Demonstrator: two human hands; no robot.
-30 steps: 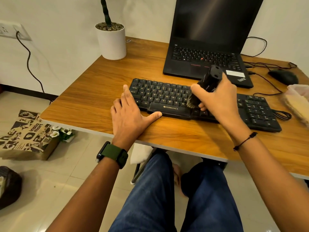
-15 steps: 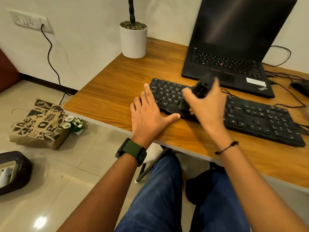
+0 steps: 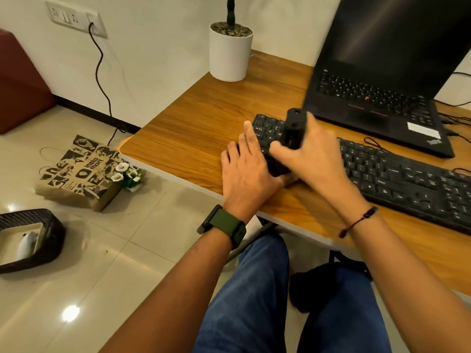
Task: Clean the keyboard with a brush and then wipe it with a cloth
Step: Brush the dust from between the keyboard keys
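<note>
While the right hand [image 3: 309, 159] curls its fingers round the black brush [image 3: 294, 129], holding it nearly upright with the handle end pointing up and away, the bristle end is down among the keys at the left end of the black keyboard [image 3: 407, 179], though motion blur and the fingers hide exactly where the bristles touch. That keyboard lies along the near part of the wooden desk [image 3: 193, 131], running from the hands toward the right edge of the view. Just left of the brush, the left hand [image 3: 248, 171] lies flat on the desk with its fingers straight and slightly spread, gripping nothing; its fingertips reach the keyboard's left edge and its thumb points right along the near side, under the right hand. A green-strapped watch [image 3: 224, 224] sits on the left wrist and a dark cord bracelet [image 3: 359, 220] on the right. Beyond the keyboard, at the far right, an open black laptop [image 3: 382, 98] stands with a dark screen, thin cables trailing from its right side. A white plant pot [image 3: 230, 54] filled with pebbles stands at the desk's far left corner. Below, blue jeans [image 3: 249, 301] cover the person's legs. On the tiled floor to the left are a printed paper bag [image 3: 76, 171], a small bunch of white flowers [image 3: 127, 174] beside it, and a dark woven basket [image 3: 38, 240]. A wall socket [image 3: 74, 19] has a black cord hanging from it.
</note>
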